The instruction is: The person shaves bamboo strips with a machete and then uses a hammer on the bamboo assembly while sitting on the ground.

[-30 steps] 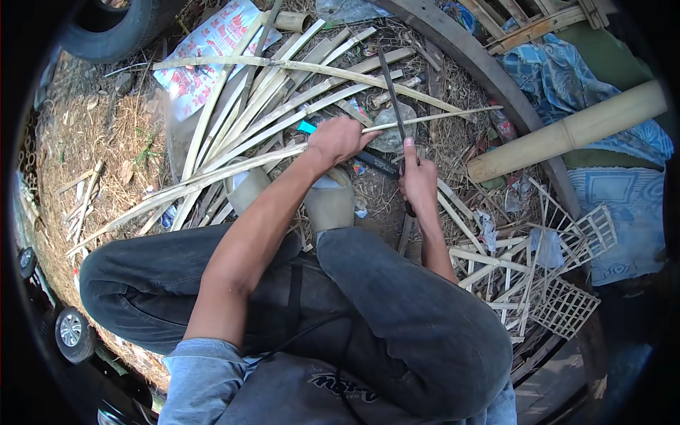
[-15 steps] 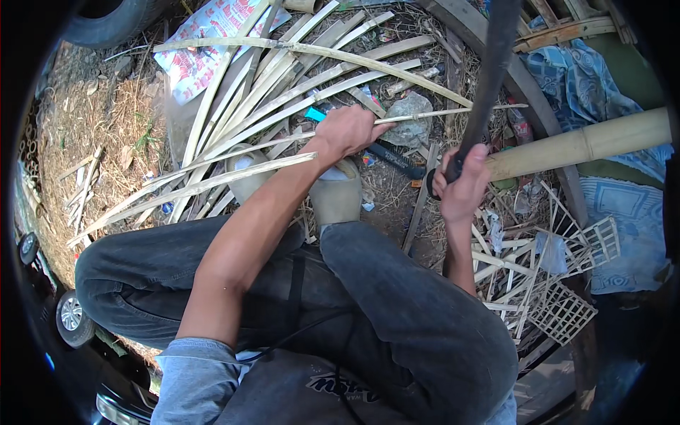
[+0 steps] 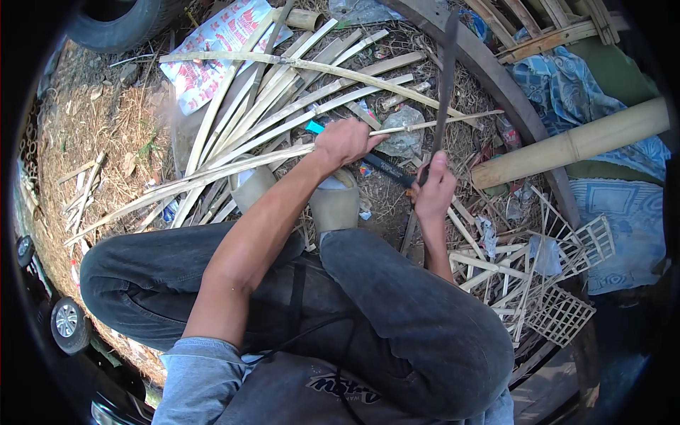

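My left hand (image 3: 346,145) is closed around a split bamboo strip (image 3: 212,174), whose thin far end points right past my fingers. My right hand (image 3: 434,188) grips a long dark machete (image 3: 446,81) by its handle, with the blade standing away from me. The blade crosses the thin end of the strip in this view; whether they touch I cannot tell. Beneath my hands lies a black tool-like bar (image 3: 386,166) with a turquoise tip. My left hand is just beyond my beige shoes (image 3: 334,205).
Several loose bamboo strips (image 3: 265,120) fan out ahead of me over a printed plastic sack (image 3: 216,60). A thick bamboo pole (image 3: 574,145) lies at right across a curved rim (image 3: 520,106). Woven bamboo lattice pieces (image 3: 563,312) lie at lower right. A tyre (image 3: 127,28) stands at far left.
My right hand has moved slightly left and down, and the machete blade has swung left. The two tails of the strip, spread apart before, now lie close together left of my left hand.
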Motion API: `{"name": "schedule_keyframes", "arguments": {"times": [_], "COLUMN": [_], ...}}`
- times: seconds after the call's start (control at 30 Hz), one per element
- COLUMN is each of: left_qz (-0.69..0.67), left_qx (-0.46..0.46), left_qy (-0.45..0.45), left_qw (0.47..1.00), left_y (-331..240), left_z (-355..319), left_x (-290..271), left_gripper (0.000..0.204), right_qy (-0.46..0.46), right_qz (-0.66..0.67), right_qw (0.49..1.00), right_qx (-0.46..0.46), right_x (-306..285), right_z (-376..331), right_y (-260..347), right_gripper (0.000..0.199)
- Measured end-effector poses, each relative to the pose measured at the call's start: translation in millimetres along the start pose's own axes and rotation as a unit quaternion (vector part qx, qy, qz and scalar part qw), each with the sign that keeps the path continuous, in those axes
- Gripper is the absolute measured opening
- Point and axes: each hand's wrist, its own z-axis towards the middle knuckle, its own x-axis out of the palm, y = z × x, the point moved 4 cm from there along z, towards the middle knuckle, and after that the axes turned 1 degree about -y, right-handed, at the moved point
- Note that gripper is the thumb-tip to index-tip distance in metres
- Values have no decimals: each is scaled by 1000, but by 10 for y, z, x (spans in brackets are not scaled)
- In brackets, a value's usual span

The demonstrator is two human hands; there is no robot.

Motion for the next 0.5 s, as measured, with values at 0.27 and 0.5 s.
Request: {"name": "schedule_keyframes", "arguments": {"times": [0.27, 0.5], "left_qz": [-30, -123], "left_qx": [39, -6], "left_qy": [-55, 117], "left_qw": [997, 986], "left_y": [9, 65], "left_z": [-31, 139], "left_x": [-45, -110], "left_gripper": [74, 81], "right_qy": [10, 50], "right_qz": [-3, 114], "right_qw": [993, 991], "right_qx": [116, 51], "right_x": [1, -15], "right_z": [-32, 43], "right_y": [-89, 182], "right_gripper": [69, 66]}}
